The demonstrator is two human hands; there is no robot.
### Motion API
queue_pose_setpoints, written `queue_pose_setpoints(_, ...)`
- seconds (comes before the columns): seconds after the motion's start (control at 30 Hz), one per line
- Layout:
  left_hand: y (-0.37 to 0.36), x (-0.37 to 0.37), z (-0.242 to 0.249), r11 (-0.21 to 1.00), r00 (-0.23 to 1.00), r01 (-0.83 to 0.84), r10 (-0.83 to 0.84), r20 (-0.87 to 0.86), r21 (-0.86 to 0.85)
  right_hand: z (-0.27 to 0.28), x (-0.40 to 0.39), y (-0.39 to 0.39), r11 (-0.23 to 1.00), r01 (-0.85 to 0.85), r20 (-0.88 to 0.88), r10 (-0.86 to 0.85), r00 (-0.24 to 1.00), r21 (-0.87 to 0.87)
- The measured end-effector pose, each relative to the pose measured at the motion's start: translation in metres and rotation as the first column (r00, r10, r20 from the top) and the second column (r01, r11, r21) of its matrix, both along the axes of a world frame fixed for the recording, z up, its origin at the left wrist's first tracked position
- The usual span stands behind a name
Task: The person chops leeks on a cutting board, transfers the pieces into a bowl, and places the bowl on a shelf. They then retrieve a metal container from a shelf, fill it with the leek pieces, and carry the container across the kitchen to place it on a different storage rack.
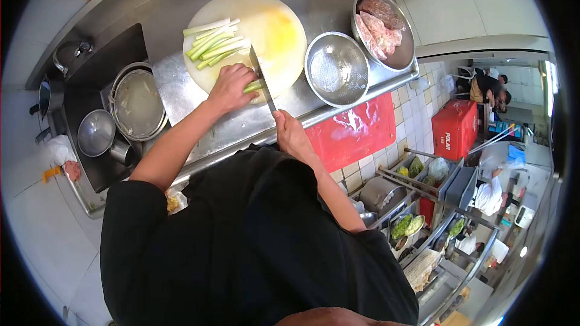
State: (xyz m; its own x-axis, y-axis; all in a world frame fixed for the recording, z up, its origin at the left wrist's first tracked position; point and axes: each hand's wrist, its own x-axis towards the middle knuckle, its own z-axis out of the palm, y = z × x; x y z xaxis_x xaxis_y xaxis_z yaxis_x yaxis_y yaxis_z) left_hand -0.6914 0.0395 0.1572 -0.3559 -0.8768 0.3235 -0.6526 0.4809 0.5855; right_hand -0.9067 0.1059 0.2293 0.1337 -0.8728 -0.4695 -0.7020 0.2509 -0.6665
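My right hand (291, 135) is closed round the handle of a long knife (262, 81), whose blade lies across the round white cutting board (287, 54). On the board's near side, my left hand (232, 89) bends its fingers over a short green stalk (253, 86), right beside the blade. A pile of cut green-and-white stalks (217, 42) rests on the left part of the board, just beyond my left hand. Yellow stains mark the board's right half.
Right of the board stand a perforated metal bowl (337, 69) and a metal bowl (406, 60) with bagged meat (380, 27). Pots and a strainer (139, 105) sit in the sink (130, 42) at left. Below the counter edge lies a red mat (356, 130); racks and people are farther right.
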Motion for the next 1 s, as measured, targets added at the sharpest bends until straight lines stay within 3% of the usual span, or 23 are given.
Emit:
queue_pose_setpoints(0.2,0.01,0.017,-0.011,1.0,0.999,0.01,-0.011,0.052,0.012,-0.001,-0.005,-0.006,0.987,0.024,-0.003,-0.024,1.0,0.158)
queue_pose_setpoints(0.43,0.008,0.015,-0.016,1.0,0.999,-0.013,0.012,0.051,0.025,0.04,0.0,0.008,0.981,0.019,0.016,-0.022,1.0,0.194)
queue_pose_setpoints(0.6,0.008,0.014,-0.012,0.999,0.999,-0.01,0.008,0.039,0.053,0.037,0.001,0.014,0.972,0.019,0.03,-0.027,0.999,0.234)
queue_pose_setpoints(0.77,0.007,0.014,-0.016,0.999,1.0,-0.028,0.029,-0.009,0.046,0.039,0.01,0.01,0.978,-0.018,-0.049,0.029,0.998,0.209)
queue_pose_setpoints(0.93,0.005,0.011,-0.022,0.998,0.998,-0.056,0.057,-0.037,0.022,-0.005,0.017,0.001,0.998,-0.066,-0.045,0.067,0.997,0.022)
queue_pose_setpoints(1.0,0.001,0.019,-0.018,0.993,0.997,-0.007,0.016,-0.07,0.119,-0.011,0.018,0.001,0.999,-0.05,-0.034,0.05,0.998,0.003)
